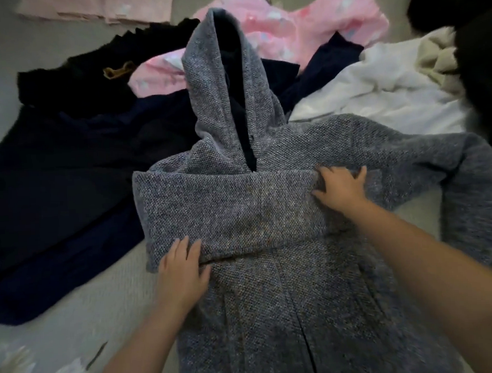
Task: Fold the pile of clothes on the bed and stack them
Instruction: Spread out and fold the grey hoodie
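A grey knitted hoodie (271, 284) lies flat on the bed, hood pointing away from me. Its left sleeve (226, 209) is folded across the chest. My left hand (183, 270) lies flat on the lower edge of that folded sleeve, fingers straight. My right hand (340, 187) presses on the sleeve's end near the right shoulder, fingers spread. The hoodie's right sleeve (470, 193) stretches out and bends down at the right.
Dark navy and black clothes (64, 180) lie at the left. A pink patterned garment (288, 23) and a white one (381, 90) lie behind the hoodie. Folded pale pink cloth (96, 6) sits at the far left. The beige flowered bed sheet (76, 320) shows in front.
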Motion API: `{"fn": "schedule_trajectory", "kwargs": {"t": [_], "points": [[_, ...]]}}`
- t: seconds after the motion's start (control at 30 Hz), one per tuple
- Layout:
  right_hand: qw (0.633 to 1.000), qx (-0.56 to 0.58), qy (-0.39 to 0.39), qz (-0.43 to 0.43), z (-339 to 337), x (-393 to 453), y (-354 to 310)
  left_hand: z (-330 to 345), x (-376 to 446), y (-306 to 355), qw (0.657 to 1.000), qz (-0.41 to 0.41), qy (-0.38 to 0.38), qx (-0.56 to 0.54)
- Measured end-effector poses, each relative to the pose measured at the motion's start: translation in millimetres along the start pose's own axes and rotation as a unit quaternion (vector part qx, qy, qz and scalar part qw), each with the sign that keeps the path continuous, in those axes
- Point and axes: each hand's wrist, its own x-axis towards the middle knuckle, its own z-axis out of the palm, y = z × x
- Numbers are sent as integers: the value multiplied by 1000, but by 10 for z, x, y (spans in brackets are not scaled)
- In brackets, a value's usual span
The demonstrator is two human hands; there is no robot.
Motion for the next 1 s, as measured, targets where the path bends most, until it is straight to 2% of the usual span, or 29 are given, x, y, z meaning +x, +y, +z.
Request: {"fn": "schedule_trajectory", "kwargs": {"t": [0.03, 0.13, 0.17, 0.3, 0.43, 0.5, 0.57, 0.6, 0.63, 0.67, 0.73, 0.8, 1.0], "points": [[1000, -6, 20, -11, -83, 34, 29, -29, 50, -1, 1000, 16, 14, -10], [988, 12, 146, -43, -302, 66, 114, -112, 255, 103, 994, 75, 75, -26], [986, 10, 166, -35, -352, 82, 141, -155, 318, 189, 993, 86, 71, -35], [987, -101, 121, -21, -277, 204, 311, -130, 564, 593, 993, 115, 21, -26], [992, -8, 122, 21, -37, 111, 557, 65, 629, 993, 995, 95, -32, 10], [980, 49, 189, 38, 134, -114, 800, 176, 597, 1131, 995, 98, -7, -31], [955, 90, 257, 122, 295, -444, 1153, 274, 567, 1282, 985, 162, 32, -45], [943, 107, 255, 184, 357, -615, 1342, 270, 552, 1378, 980, 193, 32, -29], [931, 128, 227, 255, 421, -772, 1528, 288, 540, 1484, 976, 215, 42, -7], [916, 148, 181, 326, 479, -900, 1689, 283, 519, 1589, 976, 215, 17, 15], [891, 191, 102, 399, 612, -1085, 1926, 340, 490, 1743, 983, 175, -45, 42], [889, 235, 113, 376, 696, -1145, 2074, 333, 496, 1821, 985, 143, -66, 67], [860, 340, 278, 261, 246, -1169, 2143, 115, 447, 1829, 981, 153, -76, 96]]}}
